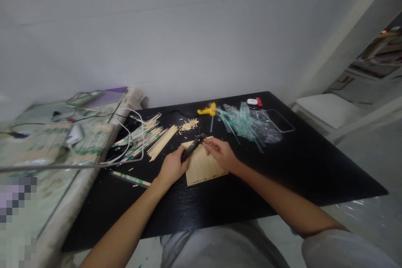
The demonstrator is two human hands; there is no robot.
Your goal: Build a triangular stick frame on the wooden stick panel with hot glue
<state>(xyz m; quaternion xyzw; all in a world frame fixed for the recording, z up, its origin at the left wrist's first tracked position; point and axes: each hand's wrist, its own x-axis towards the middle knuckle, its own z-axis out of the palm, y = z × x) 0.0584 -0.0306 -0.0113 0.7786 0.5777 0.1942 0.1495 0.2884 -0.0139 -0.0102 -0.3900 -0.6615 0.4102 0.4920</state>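
Observation:
My left hand is closed around a pair of black pliers, whose jaws point up toward my right hand. With its fingers pinched together close to those jaws, my right hand grips something too small to make out. Beneath both hands a flat square panel of thin wooden sticks lies on the black table. Left of the panel is a bundle of loose wooden sticks. Behind it sits a small heap of short cut pieces.
A yellow glue gun lies at the back, near crumpled clear and green wrappers and a phone. Wrapped chopsticks, a white cable and a charger occupy the left side. A white stool stands right.

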